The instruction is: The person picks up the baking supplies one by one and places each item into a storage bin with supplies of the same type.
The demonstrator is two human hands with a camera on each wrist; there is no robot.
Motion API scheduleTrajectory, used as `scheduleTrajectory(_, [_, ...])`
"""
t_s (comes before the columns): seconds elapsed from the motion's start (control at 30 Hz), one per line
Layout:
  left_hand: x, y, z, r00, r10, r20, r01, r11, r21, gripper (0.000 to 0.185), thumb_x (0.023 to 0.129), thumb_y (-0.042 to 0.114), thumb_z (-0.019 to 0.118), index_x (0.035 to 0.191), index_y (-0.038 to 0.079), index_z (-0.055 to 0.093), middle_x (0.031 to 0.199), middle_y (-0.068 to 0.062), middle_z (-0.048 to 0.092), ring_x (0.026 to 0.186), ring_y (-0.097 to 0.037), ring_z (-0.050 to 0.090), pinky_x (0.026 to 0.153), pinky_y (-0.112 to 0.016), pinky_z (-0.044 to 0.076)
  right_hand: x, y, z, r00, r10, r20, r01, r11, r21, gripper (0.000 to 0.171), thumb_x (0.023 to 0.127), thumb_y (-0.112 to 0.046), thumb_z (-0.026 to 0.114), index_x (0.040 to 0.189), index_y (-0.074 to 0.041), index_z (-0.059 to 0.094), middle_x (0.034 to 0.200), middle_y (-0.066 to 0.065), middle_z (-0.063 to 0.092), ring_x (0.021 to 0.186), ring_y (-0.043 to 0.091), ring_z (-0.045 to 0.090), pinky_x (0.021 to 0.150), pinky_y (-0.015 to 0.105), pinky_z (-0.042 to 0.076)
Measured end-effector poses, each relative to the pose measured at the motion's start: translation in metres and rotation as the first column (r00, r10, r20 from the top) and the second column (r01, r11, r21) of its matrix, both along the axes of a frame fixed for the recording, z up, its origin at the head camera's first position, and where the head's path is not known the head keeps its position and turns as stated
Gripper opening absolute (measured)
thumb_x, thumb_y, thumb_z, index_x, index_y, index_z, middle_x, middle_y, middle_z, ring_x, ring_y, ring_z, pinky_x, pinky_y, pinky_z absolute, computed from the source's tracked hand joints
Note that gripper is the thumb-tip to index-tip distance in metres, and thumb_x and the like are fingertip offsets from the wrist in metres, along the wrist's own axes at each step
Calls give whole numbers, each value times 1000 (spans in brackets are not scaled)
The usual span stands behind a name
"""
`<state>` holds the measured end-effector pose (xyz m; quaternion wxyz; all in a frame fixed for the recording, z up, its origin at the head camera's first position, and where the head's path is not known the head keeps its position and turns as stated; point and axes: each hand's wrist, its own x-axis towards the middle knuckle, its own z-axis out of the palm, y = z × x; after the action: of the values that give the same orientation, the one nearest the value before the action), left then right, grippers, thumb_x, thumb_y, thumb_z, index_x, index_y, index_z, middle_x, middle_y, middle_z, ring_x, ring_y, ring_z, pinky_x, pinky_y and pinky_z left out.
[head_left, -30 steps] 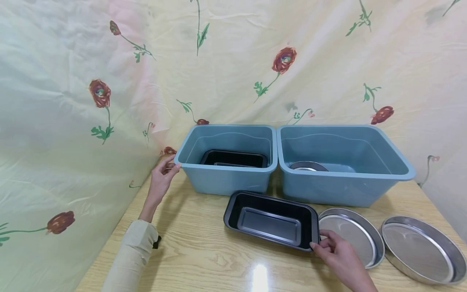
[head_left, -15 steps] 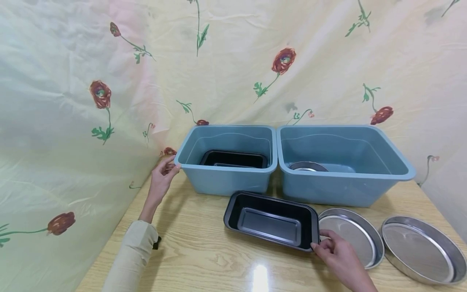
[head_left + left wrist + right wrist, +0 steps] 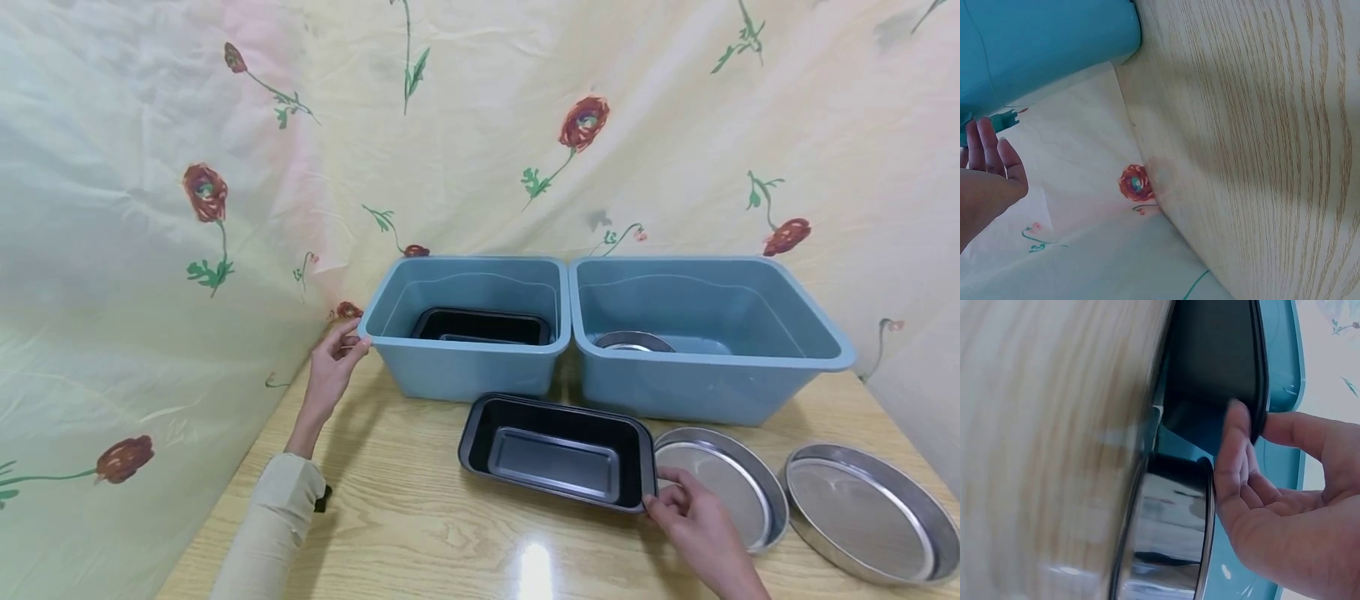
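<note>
My right hand [image 3: 701,529] pinches the near right corner of a black loaf pan [image 3: 555,462], thumb at the rim and fingers against the outer end wall. In the right wrist view the pan's dark side [image 3: 1213,356] stands close over the wood, with the fingers bent around its lip. At the far left, my left hand [image 3: 333,358] holds the front left corner of the left blue tub's rim [image 3: 465,343] between thumb and fingers. Another black loaf pan [image 3: 483,323] lies inside that tub. In the left wrist view the left hand [image 3: 991,169] reaches up to the tub [image 3: 1054,37].
A second blue tub [image 3: 697,392] stands against the first, with a round metal pan [image 3: 633,340] inside. Two round metal cake pans, a nearer one [image 3: 712,467] beside my right hand and another [image 3: 862,508] at the right edge, lie on the wooden table [image 3: 420,533]. Flowered cloth [image 3: 465,150] hangs behind.
My right thumb has shifted slightly outward on the loaf pan's rim, and the pan's near right corner sits a touch higher. The left hand stays at the tub's corner.
</note>
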<state>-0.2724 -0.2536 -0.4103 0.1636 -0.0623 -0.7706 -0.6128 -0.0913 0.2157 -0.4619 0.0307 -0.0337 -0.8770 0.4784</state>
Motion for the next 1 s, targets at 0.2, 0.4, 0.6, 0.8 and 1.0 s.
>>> scheduleTrajectory(0.2, [-1,0,0,1000,-13,-15,13,1000,17,46,102,12,68,144,-3,56,107,-10,66,93,-9,63,87,-22,52,1,-3,-5,991,-37,-127,25,995,-98,37,90,13,63,125,18,53,72,-1,59,64,4,52,61,20,47])
scheduleTrajectory(0.4, [-1,-1,-1,1000,-5,-10,5,1000,12,46,102,13,67,145,-2,56,109,-11,66,94,-9,63,86,-22,52,0,-4,-5,996,-36,-78,22,985,-171,38,94,12,59,130,16,49,75,3,62,67,5,58,63,20,52])
scheduleTrajectory(0.6, [0,-2,-1,1000,-13,-18,14,1000,24,45,103,12,67,144,-3,57,109,-11,65,94,-8,62,86,-21,52,0,-6,-3,999,-42,-22,34,961,-276,40,95,14,56,134,17,45,78,9,67,67,9,65,65,23,57])
scheduleTrajectory(0.8, [0,-2,-2,1000,-12,-14,12,1000,23,45,103,12,67,144,-3,57,107,-8,65,93,-8,62,86,-21,52,0,-7,-2,998,-55,-22,44,938,-343,41,96,17,54,135,19,43,78,10,69,66,10,66,64,23,57])
scheduleTrajectory(1.0, [-1,-1,-1,1000,-13,-11,13,1000,21,45,103,13,67,144,-2,57,105,-7,65,93,-8,62,86,-22,51,1,-5,-6,994,-70,-78,27,889,-458,39,95,19,53,133,21,42,78,10,70,64,11,66,63,22,57])
